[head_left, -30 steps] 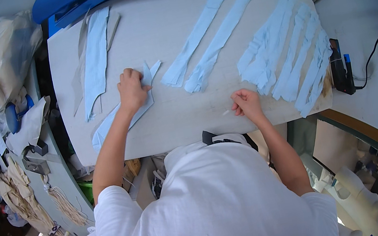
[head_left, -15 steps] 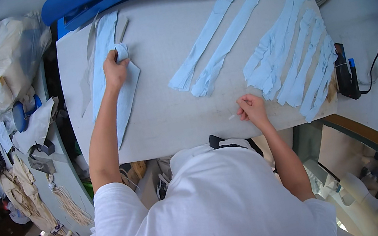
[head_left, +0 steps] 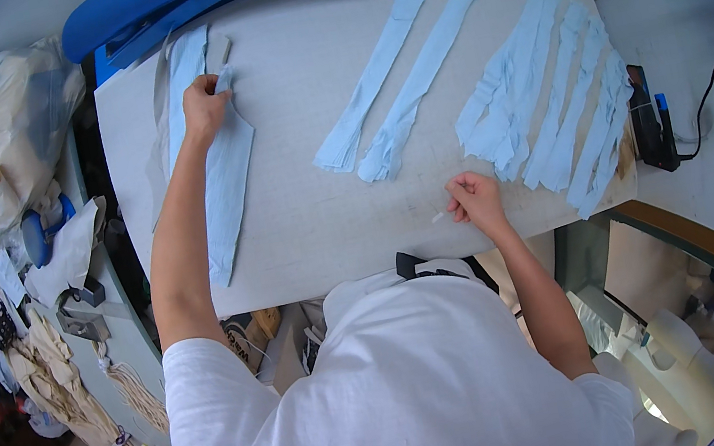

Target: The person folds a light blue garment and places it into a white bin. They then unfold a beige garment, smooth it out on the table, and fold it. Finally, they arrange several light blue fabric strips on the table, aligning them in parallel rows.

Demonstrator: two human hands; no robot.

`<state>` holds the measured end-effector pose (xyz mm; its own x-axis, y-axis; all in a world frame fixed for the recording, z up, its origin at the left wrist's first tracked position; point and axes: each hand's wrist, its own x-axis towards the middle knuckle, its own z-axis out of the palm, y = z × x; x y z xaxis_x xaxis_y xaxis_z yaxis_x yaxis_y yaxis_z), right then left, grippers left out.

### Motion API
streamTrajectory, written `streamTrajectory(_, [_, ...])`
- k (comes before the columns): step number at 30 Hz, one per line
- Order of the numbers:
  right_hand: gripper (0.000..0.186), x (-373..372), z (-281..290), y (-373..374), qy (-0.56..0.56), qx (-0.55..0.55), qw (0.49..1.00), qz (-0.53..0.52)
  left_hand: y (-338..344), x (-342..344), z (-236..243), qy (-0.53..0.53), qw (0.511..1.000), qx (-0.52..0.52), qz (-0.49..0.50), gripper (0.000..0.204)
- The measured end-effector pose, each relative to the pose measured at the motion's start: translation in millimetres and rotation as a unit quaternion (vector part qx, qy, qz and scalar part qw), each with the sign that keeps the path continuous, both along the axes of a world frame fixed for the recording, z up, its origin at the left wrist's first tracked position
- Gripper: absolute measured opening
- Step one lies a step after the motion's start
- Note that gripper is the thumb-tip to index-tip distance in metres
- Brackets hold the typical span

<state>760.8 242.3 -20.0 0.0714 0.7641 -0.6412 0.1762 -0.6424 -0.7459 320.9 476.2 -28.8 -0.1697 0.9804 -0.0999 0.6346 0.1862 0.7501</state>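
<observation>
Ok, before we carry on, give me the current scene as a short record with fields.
Left hand: closed on the upper end of a light-blue fabric piece
Right hand: fingers curled, near the table's near edge; a small white item by the fingertips, held or not unclear
Table left: another light-blue piece, partly hidden by the left hand
Table middle: two long light-blue strips, lying slantwise, apart
Table right: spread of light-blue strips, some overlapping
Surface: pale table top

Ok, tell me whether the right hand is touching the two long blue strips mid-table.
Apart: the head view shows bare tabletop between the right hand and the lower ends of the two long blue strips.
</observation>
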Motion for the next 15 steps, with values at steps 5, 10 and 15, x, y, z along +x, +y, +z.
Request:
streamTrajectory(5, [0.016, -1, 4, 2, 0.012, -0.014, 1.000, -0.010, 7, -9, -13, 0.080, 0.997, 0.016, -0.010, 0.049])
streamTrajectory(10, [0.016, 0, 5, 4, 0.022, -0.024, 0.999, -0.015, 4, 12, 4, 0.138, 0.989, 0.052, 0.001, 0.044])
streamTrajectory(15, [0.016, 3, -7, -1, 0.036, -0.011, 0.999, -0.022, -38, 90, 8, 0.225, 0.949, 0.175, -0.133, 0.028])
